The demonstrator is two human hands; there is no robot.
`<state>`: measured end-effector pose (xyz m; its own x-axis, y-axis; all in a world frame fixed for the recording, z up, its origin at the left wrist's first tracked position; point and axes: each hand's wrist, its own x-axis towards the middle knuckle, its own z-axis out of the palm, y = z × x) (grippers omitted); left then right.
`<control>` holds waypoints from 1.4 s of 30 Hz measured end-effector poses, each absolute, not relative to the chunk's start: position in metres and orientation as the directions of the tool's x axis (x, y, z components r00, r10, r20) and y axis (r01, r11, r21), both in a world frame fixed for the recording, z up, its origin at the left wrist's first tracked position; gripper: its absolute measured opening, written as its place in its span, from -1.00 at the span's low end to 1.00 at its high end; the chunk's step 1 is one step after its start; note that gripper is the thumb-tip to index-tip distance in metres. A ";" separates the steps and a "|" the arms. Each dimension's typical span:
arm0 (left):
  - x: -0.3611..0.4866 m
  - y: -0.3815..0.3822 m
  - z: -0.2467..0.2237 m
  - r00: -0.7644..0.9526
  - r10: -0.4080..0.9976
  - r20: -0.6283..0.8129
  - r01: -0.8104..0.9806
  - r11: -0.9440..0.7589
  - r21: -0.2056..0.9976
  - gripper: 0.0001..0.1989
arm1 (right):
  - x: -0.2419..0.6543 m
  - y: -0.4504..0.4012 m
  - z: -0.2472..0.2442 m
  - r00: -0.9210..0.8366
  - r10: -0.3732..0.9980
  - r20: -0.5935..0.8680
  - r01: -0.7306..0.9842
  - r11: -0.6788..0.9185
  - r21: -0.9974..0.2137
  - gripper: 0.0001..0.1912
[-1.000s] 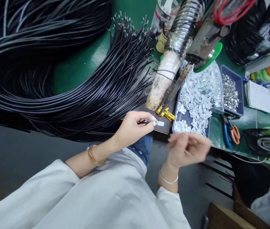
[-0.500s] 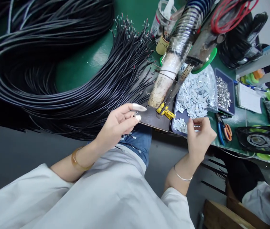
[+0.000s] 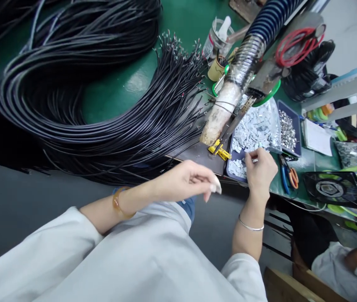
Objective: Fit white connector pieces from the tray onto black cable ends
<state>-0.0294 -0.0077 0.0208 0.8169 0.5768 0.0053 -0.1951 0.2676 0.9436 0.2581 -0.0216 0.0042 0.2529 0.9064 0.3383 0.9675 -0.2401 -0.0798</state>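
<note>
My left hand (image 3: 189,182) hovers over my lap, just off the table's front edge. White coverings sit on its thumb and a fingertip, which come together in a pinch; whatever may be between them is hidden. My right hand (image 3: 261,172) is at the front of a dark blue tray (image 3: 230,173), its thumb and forefinger closed together. Anything in that pinch is too small to make out. Small pale flat pieces (image 3: 238,167) lie loose in the tray, and more fill a clear plastic bag (image 3: 276,121) there. A yellow clip (image 3: 219,150) is fixed beside the tray.
A thick bundle of black cables (image 3: 128,121) curves across the green table (image 3: 115,92). A flexible duct (image 3: 229,92) slants down near the tray. Rightward are a bin of metal parts (image 3: 288,128), pliers (image 3: 284,174), a fan (image 3: 332,188) and a seated person (image 3: 339,268).
My left hand has moved right and down, away from the cable ends, toward my right hand. My right hand has shifted slightly left and up, staying pinched at the tray. The view has shifted a little.
</note>
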 end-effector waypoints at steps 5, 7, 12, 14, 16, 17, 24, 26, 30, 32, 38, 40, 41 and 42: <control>-0.022 -0.002 -0.005 0.576 0.791 -0.206 -0.410 0.497 0.765 -0.81 | 0.244 -0.039 0.002 0.379 0.776 0.504 0.906 -0.201 -0.371 -0.78; -0.021 -0.001 -0.008 0.548 0.804 -0.230 -0.412 0.499 0.763 -0.81 | 0.239 -0.042 0.002 0.431 0.722 0.541 0.871 -0.177 -0.458 -0.76; -0.019 -0.002 0.000 0.561 0.810 -0.170 -0.221 0.345 0.912 -0.90 | 0.238 -0.041 -0.002 0.372 0.818 0.438 0.875 -0.151 -0.461 -0.81; -0.019 -0.005 0.007 0.604 0.793 -0.074 -0.061 0.138 0.989 -0.95 | 0.241 -0.041 -0.001 0.357 0.839 0.412 0.881 -0.156 -0.446 -0.83; -0.020 -0.008 0.015 0.691 0.722 0.028 0.062 -0.098 0.993 -0.88 | 0.243 -0.043 0.002 0.376 0.811 0.447 0.882 -0.166 -0.440 -0.86; -0.022 -0.009 0.018 0.753 0.655 0.059 0.078 -0.178 0.981 -0.83 | 0.244 -0.045 0.005 0.385 0.800 0.461 0.881 -0.170 -0.441 -0.86; -0.032 -0.003 0.008 0.915 0.392 -0.100 -0.087 0.432 0.898 -0.74 | 0.246 -0.049 0.013 0.299 0.905 0.302 0.890 -0.150 -0.430 -0.87; -0.031 -0.001 -0.001 0.812 0.547 -0.204 -0.186 0.574 0.797 -0.73 | 0.248 -0.043 0.011 0.281 0.923 0.262 0.906 -0.166 -0.388 -0.88; -0.024 0.000 -0.009 0.656 0.706 -0.267 -0.305 0.572 0.762 -0.72 | 0.252 -0.028 0.010 0.281 0.941 0.186 0.928 -0.218 -0.303 -0.86; -0.021 0.002 -0.007 0.600 0.761 -0.247 -0.305 0.503 0.809 -0.75 | 0.252 -0.026 0.010 0.280 0.941 0.190 0.929 -0.216 -0.299 -0.86; -0.014 0.009 0.005 0.545 0.817 -0.189 -0.183 0.336 0.924 -0.89 | 0.226 -0.045 0.015 0.416 0.769 0.486 0.856 -0.151 -0.494 -0.85; -0.013 0.010 0.008 0.548 0.812 -0.199 -0.150 0.330 0.932 -0.90 | 0.208 -0.055 0.018 0.488 0.726 0.485 0.764 -0.087 -0.639 -0.82; -0.012 0.009 0.010 0.544 0.815 -0.201 -0.141 0.325 0.935 -0.90 | 0.198 -0.060 0.019 0.506 0.739 0.446 0.696 -0.044 -0.717 -0.80; -0.012 0.009 0.010 0.539 0.817 -0.202 -0.134 0.321 0.938 -0.90 | 0.188 -0.064 0.019 0.508 0.762 0.402 0.620 0.001 -0.785 -0.79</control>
